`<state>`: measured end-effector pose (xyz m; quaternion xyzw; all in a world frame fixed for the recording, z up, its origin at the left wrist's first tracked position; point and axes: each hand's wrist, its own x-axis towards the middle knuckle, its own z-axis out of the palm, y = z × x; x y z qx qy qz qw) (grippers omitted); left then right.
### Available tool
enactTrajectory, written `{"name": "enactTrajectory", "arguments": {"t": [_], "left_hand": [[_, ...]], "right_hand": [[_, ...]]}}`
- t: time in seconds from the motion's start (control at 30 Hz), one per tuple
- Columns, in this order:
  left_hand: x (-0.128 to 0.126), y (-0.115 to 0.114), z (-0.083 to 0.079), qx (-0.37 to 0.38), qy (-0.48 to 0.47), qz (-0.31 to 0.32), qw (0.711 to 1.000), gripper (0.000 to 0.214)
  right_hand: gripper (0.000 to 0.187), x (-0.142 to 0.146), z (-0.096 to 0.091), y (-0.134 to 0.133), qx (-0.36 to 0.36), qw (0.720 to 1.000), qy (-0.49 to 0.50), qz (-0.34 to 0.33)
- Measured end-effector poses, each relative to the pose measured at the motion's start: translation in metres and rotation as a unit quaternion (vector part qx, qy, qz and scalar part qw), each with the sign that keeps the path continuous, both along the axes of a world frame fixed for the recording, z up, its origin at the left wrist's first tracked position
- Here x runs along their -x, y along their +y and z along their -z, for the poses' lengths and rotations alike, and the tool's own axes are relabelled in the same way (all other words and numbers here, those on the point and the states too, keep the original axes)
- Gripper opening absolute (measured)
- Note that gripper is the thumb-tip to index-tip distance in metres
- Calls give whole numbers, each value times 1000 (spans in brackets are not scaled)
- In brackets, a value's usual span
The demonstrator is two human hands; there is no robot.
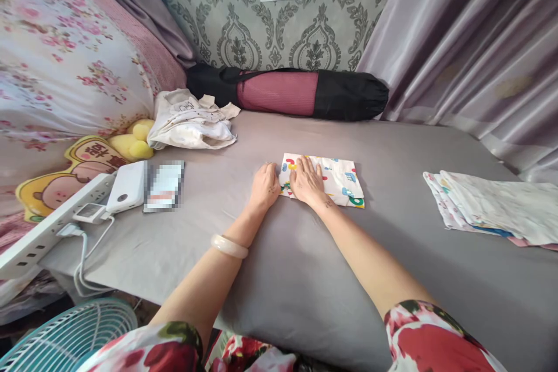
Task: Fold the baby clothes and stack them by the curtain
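A folded white cloth (329, 174) with a colourful print of numbers and small blue figures lies flat on the grey bed sheet, in front of me. My right hand (307, 181) rests palm down on its left half, fingers stretched out. At the cloth's left edge is my left hand (264, 186), with its fingers curled in and a pale bangle (229, 246) on the wrist. Its fingertips are hidden, so whether it pinches the cloth's edge does not show.
Folded clothes (501, 206) are stacked at the right. A crumpled white garment (192, 122) lies back left, before a long black and maroon bag (279, 93). At left are a power strip (39, 238), a white power bank (126, 186), a blurred-out phone-like object (163, 186) and a fan (74, 334).
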<state>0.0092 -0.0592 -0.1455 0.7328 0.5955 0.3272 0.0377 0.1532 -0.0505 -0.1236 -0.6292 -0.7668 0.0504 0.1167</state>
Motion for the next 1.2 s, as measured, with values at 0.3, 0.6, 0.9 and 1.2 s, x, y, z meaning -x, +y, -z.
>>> {"name": "enactTrajectory", "arguments": {"t": [0.3,0.6,0.9,1.2], "left_hand": [[-1,-1,-3,8,-4,-2,1000,39],[-1,-3,-7,0,-18,-9,1000,36],[-7,-14,-18,19,24,46,998,38],[-16,-22,-25,81,132,135,979,48]], "right_hand": [[56,9,-7,5,-11,1000,-10,-14],[55,22,1,12,14,997,17,-70],[56,-1,-11,17,42,996,56,-60],[58,-39,-2,17,24,999,-32,-18]]}}
